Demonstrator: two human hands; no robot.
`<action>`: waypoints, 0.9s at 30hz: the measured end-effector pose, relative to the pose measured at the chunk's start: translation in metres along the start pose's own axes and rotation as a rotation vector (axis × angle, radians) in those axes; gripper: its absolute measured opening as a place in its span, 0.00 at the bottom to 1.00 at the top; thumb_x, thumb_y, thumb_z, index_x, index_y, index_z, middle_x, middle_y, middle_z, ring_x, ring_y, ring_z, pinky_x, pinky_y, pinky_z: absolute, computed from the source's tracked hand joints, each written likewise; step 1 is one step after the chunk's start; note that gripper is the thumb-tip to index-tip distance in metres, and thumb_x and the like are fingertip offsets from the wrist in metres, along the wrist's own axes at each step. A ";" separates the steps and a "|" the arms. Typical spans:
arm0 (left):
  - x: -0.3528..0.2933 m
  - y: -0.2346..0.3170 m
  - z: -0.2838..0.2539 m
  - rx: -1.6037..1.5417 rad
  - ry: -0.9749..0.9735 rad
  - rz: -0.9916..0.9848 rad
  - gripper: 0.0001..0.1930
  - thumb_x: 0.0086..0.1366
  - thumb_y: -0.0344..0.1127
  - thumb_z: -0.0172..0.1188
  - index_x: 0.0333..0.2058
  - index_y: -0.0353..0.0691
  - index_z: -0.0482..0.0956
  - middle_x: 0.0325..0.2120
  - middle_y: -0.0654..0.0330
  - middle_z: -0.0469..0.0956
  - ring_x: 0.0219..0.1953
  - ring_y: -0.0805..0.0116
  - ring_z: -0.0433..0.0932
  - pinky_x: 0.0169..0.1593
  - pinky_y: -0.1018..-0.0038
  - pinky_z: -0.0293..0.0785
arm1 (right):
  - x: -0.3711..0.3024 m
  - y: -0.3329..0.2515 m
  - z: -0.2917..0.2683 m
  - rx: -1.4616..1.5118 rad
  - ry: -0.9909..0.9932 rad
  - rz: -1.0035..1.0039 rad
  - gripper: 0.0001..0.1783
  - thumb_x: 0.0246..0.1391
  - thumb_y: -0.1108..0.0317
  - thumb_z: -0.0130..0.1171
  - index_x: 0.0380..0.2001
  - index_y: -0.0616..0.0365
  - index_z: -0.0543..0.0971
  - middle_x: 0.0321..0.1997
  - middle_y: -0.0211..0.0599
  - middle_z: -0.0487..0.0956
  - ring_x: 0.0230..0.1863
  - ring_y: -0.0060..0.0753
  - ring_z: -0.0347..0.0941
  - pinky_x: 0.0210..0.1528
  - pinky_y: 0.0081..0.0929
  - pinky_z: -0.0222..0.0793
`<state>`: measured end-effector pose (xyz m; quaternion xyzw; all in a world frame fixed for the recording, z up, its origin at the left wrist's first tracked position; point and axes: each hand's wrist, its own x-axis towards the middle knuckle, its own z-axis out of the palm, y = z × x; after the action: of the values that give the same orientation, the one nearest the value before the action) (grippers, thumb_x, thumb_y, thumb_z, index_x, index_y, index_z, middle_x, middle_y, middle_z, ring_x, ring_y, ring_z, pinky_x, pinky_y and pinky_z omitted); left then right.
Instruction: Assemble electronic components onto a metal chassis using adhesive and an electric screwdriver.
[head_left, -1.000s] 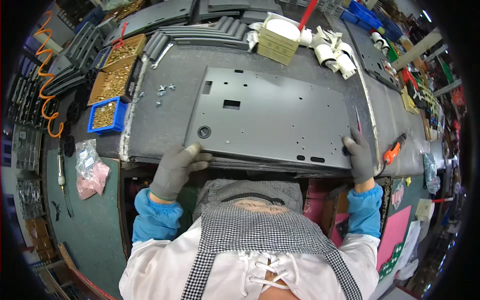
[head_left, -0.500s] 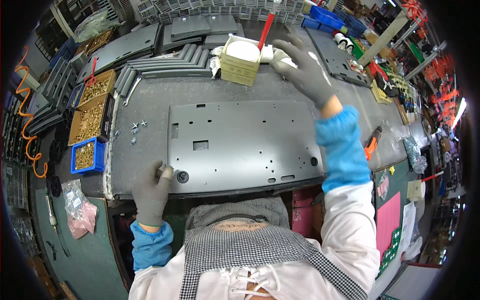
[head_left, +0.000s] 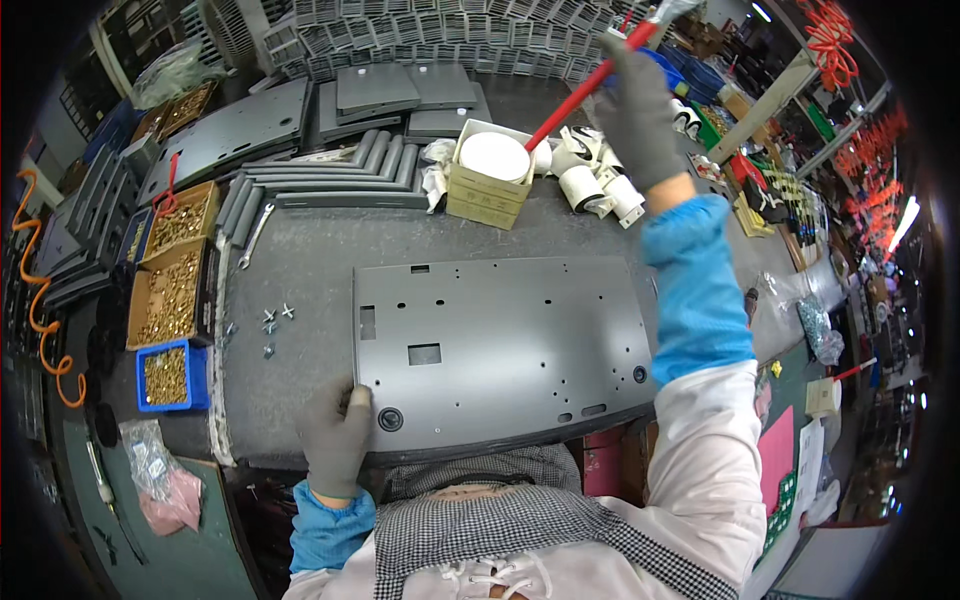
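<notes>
A flat grey metal panel (head_left: 500, 345) with holes and cutouts lies on the bench in front of me. My left hand (head_left: 336, 437), in a grey glove, is curled at the panel's near left corner, thumb against its edge. My right hand (head_left: 642, 115), also gloved, is raised beyond the panel's far right side. Its fingers are closed around a red-handled brush (head_left: 575, 101) with a pale tip uppermost. The brush slants right, its lower end at a box with a round white top (head_left: 486, 205). Exactly how the fingers wrap the handle is partly hidden.
White casters (head_left: 590, 188) lie right of the box. Grey bent tubes (head_left: 345, 200) and a wrench (head_left: 255, 238) lie farther back left. Small metal screws (head_left: 270, 325) are scattered left of the panel, near a blue bin of brass fittings (head_left: 172, 402). Stacked panels (head_left: 375, 90) stand behind.
My right hand has gone farther up and right, and its fingers have closed on the brush, which now leans right. My left hand stays at the panel's corner; the whole view has shifted.
</notes>
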<state>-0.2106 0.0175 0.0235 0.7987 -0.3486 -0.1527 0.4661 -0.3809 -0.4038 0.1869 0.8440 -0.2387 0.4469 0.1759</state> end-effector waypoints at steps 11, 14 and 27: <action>0.014 0.000 0.013 -0.018 -0.014 -0.003 0.15 0.62 0.26 0.59 0.48 0.32 0.80 0.28 0.51 0.83 0.30 0.64 0.82 0.35 0.68 0.77 | -0.017 -0.045 -0.030 0.716 -0.332 0.117 0.15 0.60 0.61 0.61 0.40 0.63 0.84 0.25 0.36 0.82 0.31 0.24 0.80 0.32 0.24 0.73; 0.012 -0.006 0.016 -0.062 0.038 0.094 0.15 0.62 0.26 0.59 0.48 0.33 0.81 0.31 0.49 0.84 0.32 0.62 0.84 0.37 0.67 0.78 | -0.021 -0.040 0.011 0.662 -0.447 0.256 0.14 0.59 0.57 0.61 0.36 0.57 0.86 0.24 0.37 0.82 0.28 0.32 0.80 0.37 0.32 0.74; -0.001 -0.028 0.013 -0.013 0.060 0.079 0.14 0.64 0.33 0.61 0.47 0.33 0.81 0.36 0.45 0.83 0.38 0.52 0.84 0.44 0.61 0.78 | -0.041 -0.058 0.048 0.031 -0.552 -0.513 0.10 0.42 0.64 0.66 0.33 0.43 0.84 0.32 0.29 0.80 0.45 0.38 0.77 0.62 0.46 0.61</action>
<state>-0.2077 0.0190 -0.0070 0.7856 -0.3647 -0.1125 0.4869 -0.3364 -0.3702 0.1216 0.9676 -0.0512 0.1479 0.1983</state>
